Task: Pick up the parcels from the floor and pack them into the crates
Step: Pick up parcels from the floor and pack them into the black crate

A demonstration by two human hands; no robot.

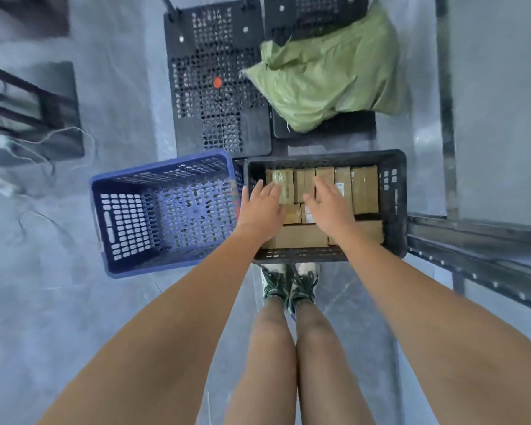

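Packing step: left hand (262, 207), right hand (330, 207) over parcels (364, 188) in black crate (394, 210), frame centre; fingers spread, holding nothing. Next, likely: fetch parcels, fill blue crate (105, 228).

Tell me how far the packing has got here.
Done: the black plastic crate holds a packed layer of brown taped cardboard parcels. In hand: the left hand and right hand reach open over them, holding nothing. Left: the blue plastic crate is empty; no loose parcels show on the floor.
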